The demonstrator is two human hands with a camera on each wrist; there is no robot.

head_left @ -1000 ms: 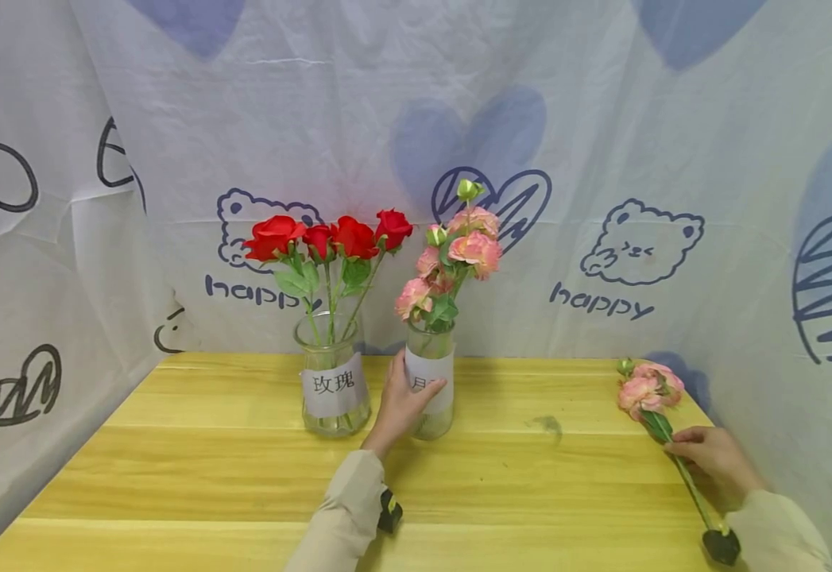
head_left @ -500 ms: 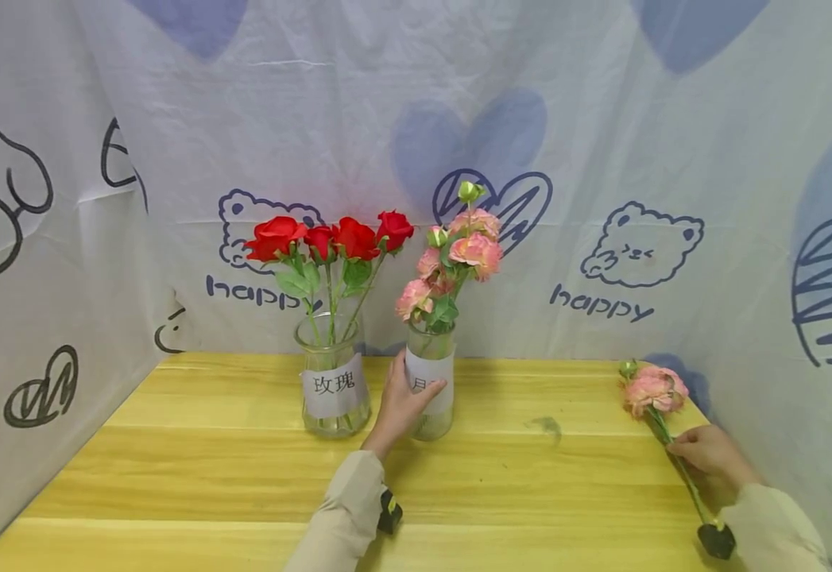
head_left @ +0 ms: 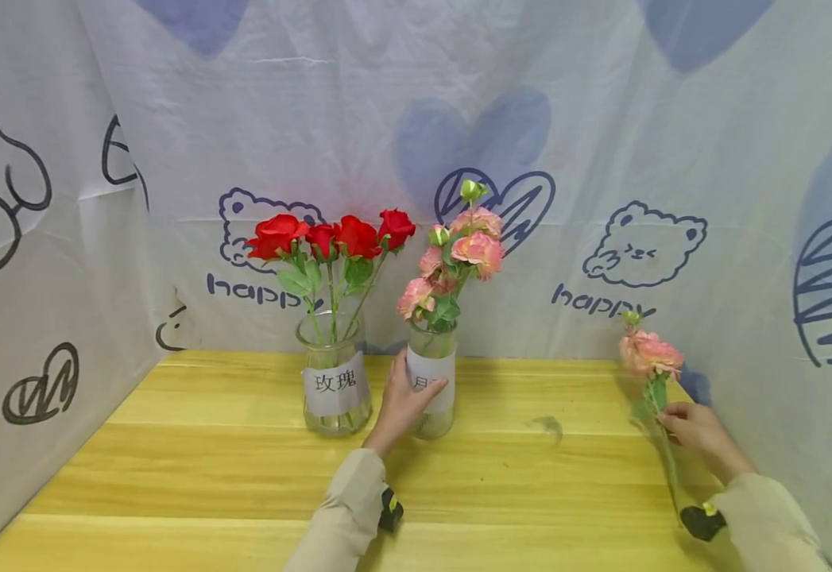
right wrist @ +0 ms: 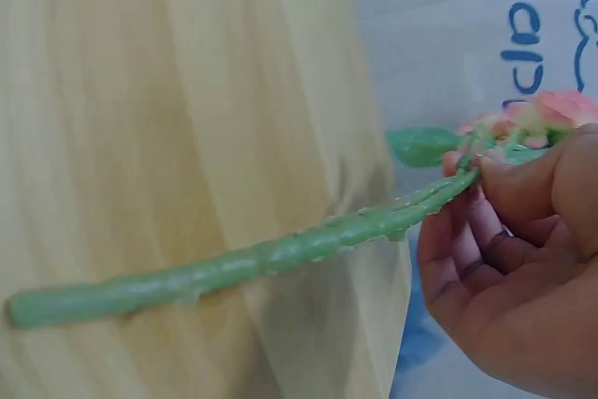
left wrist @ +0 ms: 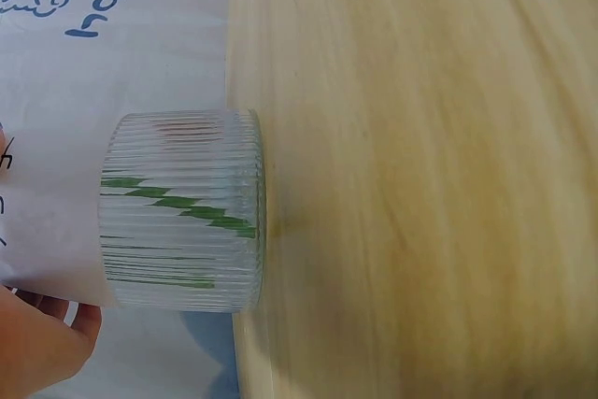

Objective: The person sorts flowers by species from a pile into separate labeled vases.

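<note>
My left hand (head_left: 404, 403) grips a glass vase (head_left: 439, 419) with a paper label, its thumb across the label. Pink flowers (head_left: 477, 253) with green buds stand in that vase. In the left wrist view the ribbed base of the vase (left wrist: 182, 212) rests on the table, green stems showing through. At the right, my right hand (head_left: 702, 435) pinches a pink flower (head_left: 650, 353) by its green stem between thumb and fingers. The right wrist view shows the thick stem (right wrist: 271, 254) reaching out past the fingers, its cut end free; the bloom (right wrist: 561, 111) is partly behind the hand.
Left of the held vase stands a wider labelled glass vase (head_left: 337, 425) with several red roses (head_left: 355, 237). The wooden table (head_left: 530, 492) ends at a printed white cloth (head_left: 587, 143) behind and at both sides. Black wrist devices sit under both sleeves.
My right hand has raised the pink flower from the tabletop and tipped its bloom upward, moving slightly left. The left hand stays on its vase.
</note>
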